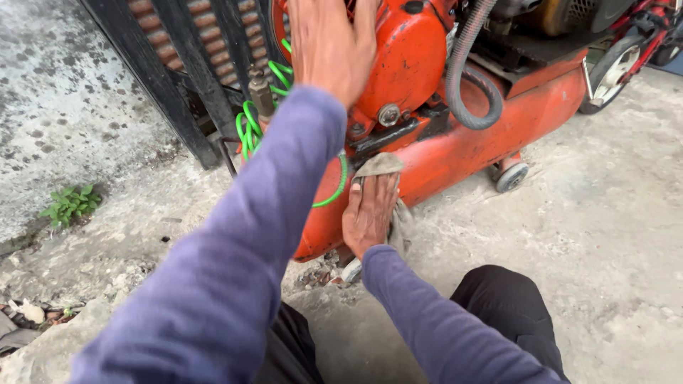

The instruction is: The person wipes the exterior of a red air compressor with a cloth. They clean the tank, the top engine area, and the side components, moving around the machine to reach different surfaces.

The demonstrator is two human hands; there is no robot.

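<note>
**Orange air compressor wiped down on rough concrete**

The orange air compressor [455, 142], a long rounded steel tank with a domed housing bolted on top, stands low on a pitted, grey concrete floor [605, 235], directly ahead of the crouching person and hard against a dark metal gate [178, 78]. Its paint is glossy but grimy along the lower curve. A ribbed grey hose [466, 78] loops down the front of the machine, and a thin, coiled green air line [249, 128] springs out at the tank's near end, beside a dull brass fitting [260, 89]. A small grey caster wheel [511, 176] carries the far part of the tank.

Both arms wear soft purple sleeves [235, 263]. The left hand [331, 43] lies flat and open against the domed housing, fingers spread, gripping nothing. The right hand [370, 213] presses a limp, crumpled grey rag [380, 165] against the tank's side, palm down, fingers extended over the cloth rather than clenched around it.

A red-framed wheel [612, 71] shows behind the compressor at upper right. A small green weed [70, 203] grows from a crack by the stained wall at left, near scraps of litter [28, 313].
</note>
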